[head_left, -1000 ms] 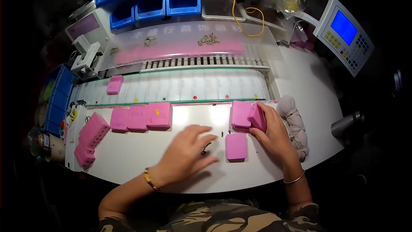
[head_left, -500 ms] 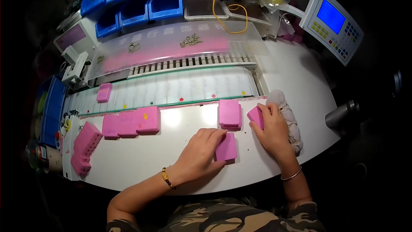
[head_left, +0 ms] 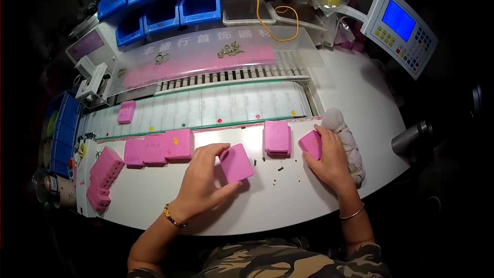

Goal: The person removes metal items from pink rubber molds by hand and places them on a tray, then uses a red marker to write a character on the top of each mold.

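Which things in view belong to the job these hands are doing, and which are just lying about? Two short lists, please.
Seemingly in the job:
left pink block, held in the left hand
right pink block, held in the right hand
pink stack, nearby

Seemingly lying about:
pale lumpy roll, beside the right hand
yellow cord
dark cylinder
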